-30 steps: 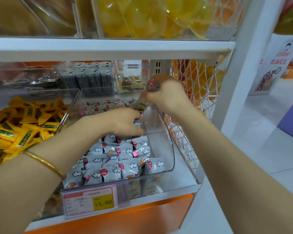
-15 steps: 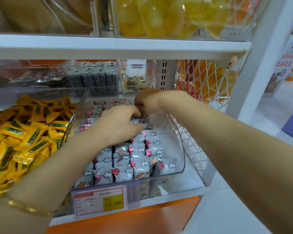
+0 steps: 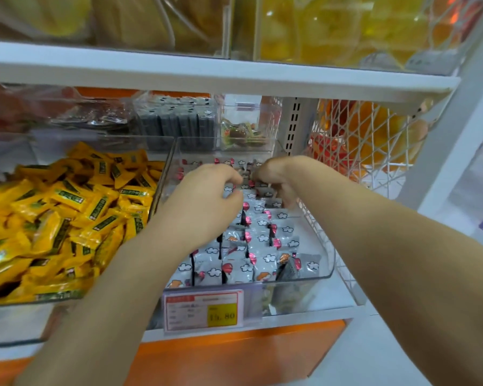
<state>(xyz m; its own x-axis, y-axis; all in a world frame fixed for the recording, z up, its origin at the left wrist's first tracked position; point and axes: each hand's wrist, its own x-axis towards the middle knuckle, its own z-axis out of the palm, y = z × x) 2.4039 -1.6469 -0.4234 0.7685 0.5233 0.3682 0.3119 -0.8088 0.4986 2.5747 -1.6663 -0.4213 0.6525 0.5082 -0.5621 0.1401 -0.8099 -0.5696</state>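
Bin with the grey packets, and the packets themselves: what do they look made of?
Bin: clear rigid plastic, probably acrylic; glossy, and the packets show through its walls.
Grey packets: thin printed film, plastic or foil-lined, I cannot tell which; creased, cloud print, slight sheen.

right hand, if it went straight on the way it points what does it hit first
Likely the grey packets at the back of the bin, just under the right hand; depth is unclear.

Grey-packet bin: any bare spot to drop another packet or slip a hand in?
Bare floor in the clear bin along its right wall, beside the grey packets. Also the shelf strip between bin and wire mesh. Crowded: the bin's back, under the left hand and right hand; yellow packets pile left.
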